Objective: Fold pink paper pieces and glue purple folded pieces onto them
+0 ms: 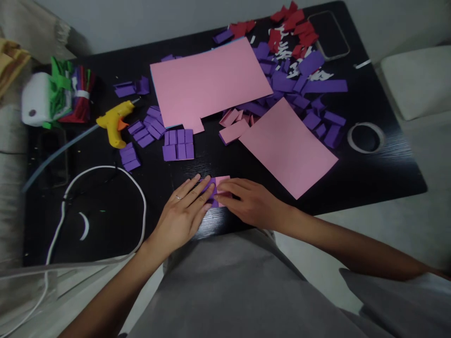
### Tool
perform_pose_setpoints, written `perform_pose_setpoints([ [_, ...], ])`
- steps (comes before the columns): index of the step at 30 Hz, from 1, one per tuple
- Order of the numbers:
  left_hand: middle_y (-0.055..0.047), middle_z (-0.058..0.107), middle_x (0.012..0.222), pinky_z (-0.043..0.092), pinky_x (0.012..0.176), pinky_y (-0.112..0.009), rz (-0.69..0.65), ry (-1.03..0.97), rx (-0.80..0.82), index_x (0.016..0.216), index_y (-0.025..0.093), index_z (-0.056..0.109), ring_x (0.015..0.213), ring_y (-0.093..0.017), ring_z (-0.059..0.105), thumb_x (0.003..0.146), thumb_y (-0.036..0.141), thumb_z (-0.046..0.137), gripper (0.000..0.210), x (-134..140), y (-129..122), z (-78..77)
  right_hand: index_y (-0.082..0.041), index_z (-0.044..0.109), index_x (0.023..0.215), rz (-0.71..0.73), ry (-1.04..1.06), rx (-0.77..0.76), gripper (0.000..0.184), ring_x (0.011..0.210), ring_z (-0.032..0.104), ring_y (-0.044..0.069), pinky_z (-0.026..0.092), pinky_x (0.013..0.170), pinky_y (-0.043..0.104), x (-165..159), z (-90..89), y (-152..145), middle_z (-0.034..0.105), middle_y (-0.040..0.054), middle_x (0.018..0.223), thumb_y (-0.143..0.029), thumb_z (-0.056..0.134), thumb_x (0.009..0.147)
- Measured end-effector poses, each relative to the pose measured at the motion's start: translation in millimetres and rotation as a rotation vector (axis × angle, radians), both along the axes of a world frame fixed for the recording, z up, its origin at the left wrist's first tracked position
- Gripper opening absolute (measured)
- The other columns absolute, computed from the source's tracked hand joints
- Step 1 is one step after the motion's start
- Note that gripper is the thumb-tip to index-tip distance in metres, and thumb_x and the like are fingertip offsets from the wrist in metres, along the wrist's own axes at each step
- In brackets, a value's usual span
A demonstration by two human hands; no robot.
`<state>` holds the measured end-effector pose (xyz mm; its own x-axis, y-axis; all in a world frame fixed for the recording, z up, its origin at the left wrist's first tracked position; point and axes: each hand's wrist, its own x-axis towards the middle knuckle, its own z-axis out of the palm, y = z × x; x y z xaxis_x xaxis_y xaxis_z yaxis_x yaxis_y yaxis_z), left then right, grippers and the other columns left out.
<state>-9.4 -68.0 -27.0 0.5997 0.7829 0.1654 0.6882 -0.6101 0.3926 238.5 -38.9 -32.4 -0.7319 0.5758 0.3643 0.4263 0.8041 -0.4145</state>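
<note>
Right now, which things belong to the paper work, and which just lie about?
Likely job: purple-and-pink piece, at left hand and right hand; purple block; larger pink sheet; smaller pink sheet; glue gun.
Apparently lying about: red paper pieces; white cable; round ring.

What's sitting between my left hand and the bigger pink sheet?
In the head view, a block of folded purple pieces lies between your left hand and the bigger pink sheet, with bare black table between block and hand.

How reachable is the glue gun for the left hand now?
Probably yes: nothing covers the glue gun, and only low purple pieces lie near the way, though the left hand rests on the purple-and-pink piece.
</note>
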Motion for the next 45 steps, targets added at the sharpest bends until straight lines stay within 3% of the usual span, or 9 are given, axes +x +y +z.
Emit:
perform_pose_setpoints([
  [3, -0.009, 0.055, 0.158, 0.044, 0.123, -0.057, 0.040, -0.066, -0.041, 0.152, 0.020, 0.052, 0.152, -0.028, 0.046, 0.105, 0.018, 0.052, 0.047, 1, 0, -1.1, -0.013, 0.074, 0.110, -0.012, -0.031, 0.027, 0.020, 0.112, 0.070, 0.025, 0.063, 0.099, 0.041, -1, 2.8, 0, 0.073, 0.0136, 0.115, -0.014, 0.054, 0.105],
  [10, -0.011, 0.061, 0.152, 0.049, 0.119, -0.056, 0.102, -0.129, 0.019, 0.151, 0.020, 0.053, 0.147, -0.028, 0.053, 0.103, 0.017, 0.057, 0.048, 7, -1, -3.7, -0.007, 0.071, 0.120, 0.025, -0.047, 0.052, 0.025, 0.134, 0.062, 0.025, 0.054, 0.116, 0.042, 0, 3.3, -3, 0.070, 0.0174, 0.135, -0.007, 0.053, 0.103],
  [18, -0.012, 0.070, 0.140, 0.051, 0.117, -0.053, 0.067, -0.050, 0.167, 0.138, 0.014, 0.064, 0.137, -0.030, 0.061, 0.098, 0.014, 0.063, 0.040, 7, -18, 3.3, -0.009, 0.071, 0.126, 0.024, -0.068, 0.028, 0.030, 0.132, 0.062, 0.027, 0.058, 0.110, 0.046, -1, 3.2, -4, 0.071, 0.0165, 0.136, -0.007, 0.056, 0.100],
  [24, -0.015, 0.066, 0.145, 0.054, 0.112, -0.055, 0.047, 0.047, 0.171, 0.143, 0.012, 0.062, 0.134, -0.033, 0.064, 0.101, 0.016, 0.058, 0.042, 7, -26, 4.0, -0.008, 0.069, 0.127, 0.030, -0.112, 0.005, 0.031, 0.132, 0.062, 0.028, 0.057, 0.111, 0.048, -4, 7.6, -3, 0.070, 0.0187, 0.136, -0.007, 0.056, 0.100],
  [31, -0.014, 0.056, 0.156, 0.049, 0.118, -0.056, 0.018, 0.056, 0.111, 0.158, 0.013, 0.044, 0.146, -0.031, 0.052, 0.105, 0.021, 0.053, 0.055, -1, -32, 0.5, -0.008, 0.071, 0.122, 0.037, -0.121, 0.038, 0.028, 0.130, 0.063, 0.028, 0.055, 0.114, 0.048, -4, 7.2, -3, 0.071, 0.0176, 0.134, -0.007, 0.055, 0.099],
  [37, -0.011, 0.059, 0.154, 0.047, 0.119, -0.057, 0.024, 0.067, 0.094, 0.153, 0.015, 0.051, 0.147, -0.032, 0.052, 0.105, 0.021, 0.053, 0.048, -4, -32, 1.5, -0.011, 0.070, 0.123, 0.014, -0.111, -0.019, 0.030, 0.131, 0.062, 0.028, 0.056, 0.112, 0.049, -4, 9.6, -4, 0.071, 0.0161, 0.134, -0.007, 0.056, 0.097],
  [41, -0.012, 0.065, 0.148, 0.049, 0.118, -0.053, 0.048, -0.101, 0.037, 0.151, 0.017, 0.053, 0.142, -0.029, 0.057, 0.104, 0.017, 0.053, 0.046, -11, -27, 10.0, -0.010, 0.069, 0.125, 0.007, -0.083, 0.018, 0.031, 0.131, 0.062, 0.028, 0.056, 0.113, 0.048, -8, 9.4, -4, 0.071, 0.0161, 0.133, -0.007, 0.055, 0.097],
  [45, -0.011, 0.066, 0.142, 0.056, 0.108, -0.042, 0.106, -0.334, -0.183, 0.129, 0.024, 0.069, 0.129, -0.024, 0.065, 0.101, 0.017, 0.060, 0.030, -24, -23, 38.4, -0.011, 0.067, 0.128, 0.010, -0.073, 0.043, 0.033, 0.135, 0.058, 0.030, 0.056, 0.112, 0.049, -17, 7.6, 1, 0.070, 0.0151, 0.135, -0.009, 0.053, 0.098],
])
